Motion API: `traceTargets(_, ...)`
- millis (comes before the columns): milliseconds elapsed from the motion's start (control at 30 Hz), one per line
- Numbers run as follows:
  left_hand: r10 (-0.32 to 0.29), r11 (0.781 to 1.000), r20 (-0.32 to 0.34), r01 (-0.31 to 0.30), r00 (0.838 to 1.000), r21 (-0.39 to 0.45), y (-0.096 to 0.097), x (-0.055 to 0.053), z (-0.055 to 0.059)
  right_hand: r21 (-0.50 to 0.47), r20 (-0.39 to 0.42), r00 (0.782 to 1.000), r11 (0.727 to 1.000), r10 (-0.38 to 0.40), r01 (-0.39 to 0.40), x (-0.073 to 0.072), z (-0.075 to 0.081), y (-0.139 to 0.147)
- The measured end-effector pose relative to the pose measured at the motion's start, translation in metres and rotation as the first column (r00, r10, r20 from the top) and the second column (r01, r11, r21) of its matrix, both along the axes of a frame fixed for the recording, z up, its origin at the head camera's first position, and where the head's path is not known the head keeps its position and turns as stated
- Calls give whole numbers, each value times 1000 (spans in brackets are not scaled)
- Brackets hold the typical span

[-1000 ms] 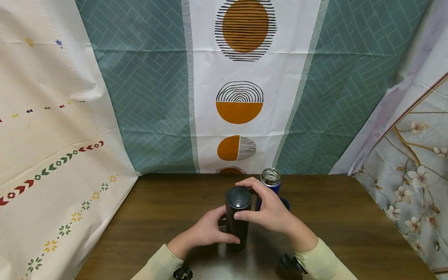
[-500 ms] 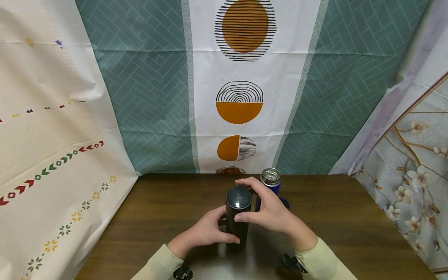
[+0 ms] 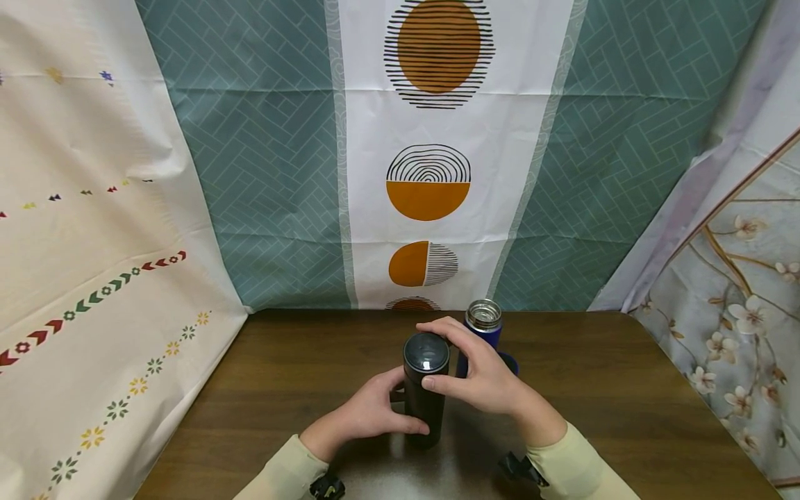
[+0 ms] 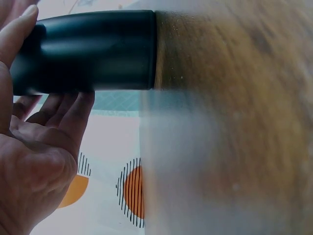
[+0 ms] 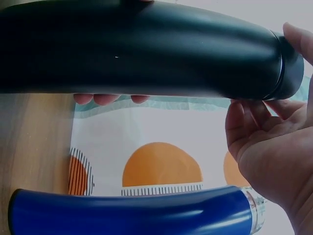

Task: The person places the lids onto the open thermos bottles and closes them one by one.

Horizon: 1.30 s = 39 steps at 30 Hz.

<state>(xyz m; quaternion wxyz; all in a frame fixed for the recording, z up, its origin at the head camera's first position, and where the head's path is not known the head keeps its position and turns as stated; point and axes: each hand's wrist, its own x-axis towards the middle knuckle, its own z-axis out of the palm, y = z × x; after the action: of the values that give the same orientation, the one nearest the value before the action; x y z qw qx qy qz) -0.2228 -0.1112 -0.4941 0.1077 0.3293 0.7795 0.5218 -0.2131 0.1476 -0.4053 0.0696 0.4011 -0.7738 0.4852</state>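
Between your left hand (image 3: 375, 410) and right hand (image 3: 490, 380), one black bottle (image 3: 425, 410) stood upright on the table (image 3: 281, 375), the left clasping its body, the right clamped on its lid (image 3: 426, 353). You seemed to be working that lid; a steady twist looked called for next. Beyond your right hand: one uncapped blue bottle (image 5: 127, 215) and one round blue piece (image 3: 512, 362), partly hidden.

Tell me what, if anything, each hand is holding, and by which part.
Both hold the same black bottle: the left hand grips it around the body, the right hand at the top, around the cap.
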Motion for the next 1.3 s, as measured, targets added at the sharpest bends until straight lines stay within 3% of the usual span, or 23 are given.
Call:
traceTargets(567,-22,1000,4,22,1000,11,-1,-1,-1,-57,-12,1000,998,-13,12,-2,-2,-1)
traceTargets(1300,-19,1000,-10,19,1000,4,-1,-1,-1,-31,32,999,999,-36,37,-3,-2,1)
